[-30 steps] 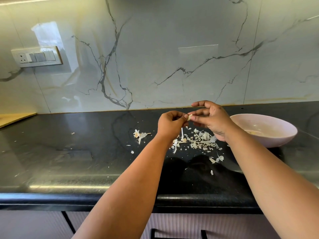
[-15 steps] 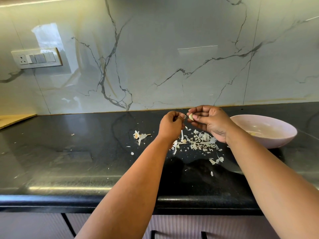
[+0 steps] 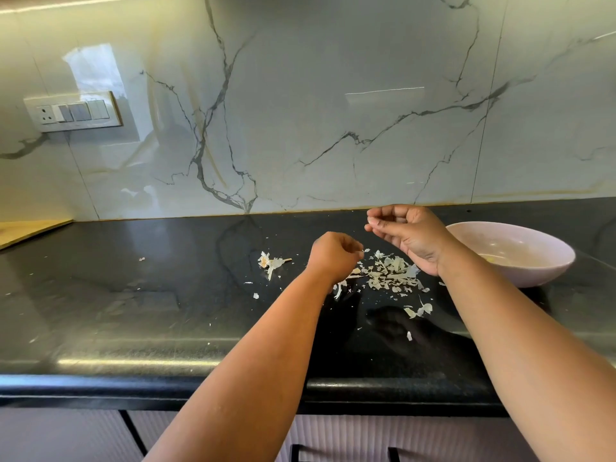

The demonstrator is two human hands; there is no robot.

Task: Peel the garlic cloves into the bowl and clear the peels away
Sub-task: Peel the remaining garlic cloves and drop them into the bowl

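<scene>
My right hand [image 3: 411, 236] is raised above the black counter, left of the pale pink bowl [image 3: 533, 271]. Its thumb and fingers are curled and pinch a garlic clove that is almost wholly hidden between the fingertips. Lower and to the left, my left hand [image 3: 333, 258] is curled, with a small pale scrap of garlic peel [image 3: 362, 251] at its fingertips. A pile of garlic peels [image 3: 390, 273] lies on the counter between and under the hands. Something pale lies inside the bowl, partly hidden by my right wrist.
A garlic stem remnant with skin [image 3: 271, 261] lies left of my left hand. Loose peel bits [image 3: 418, 311] are scattered toward the counter's front edge. A switch panel [image 3: 73, 111] is on the marble wall, and a wooden board [image 3: 30, 228] sits at the far left.
The hands have come apart. My left hand moved down and away from the clove, and my right hand stayed raised with the clove and shifted slightly right.
</scene>
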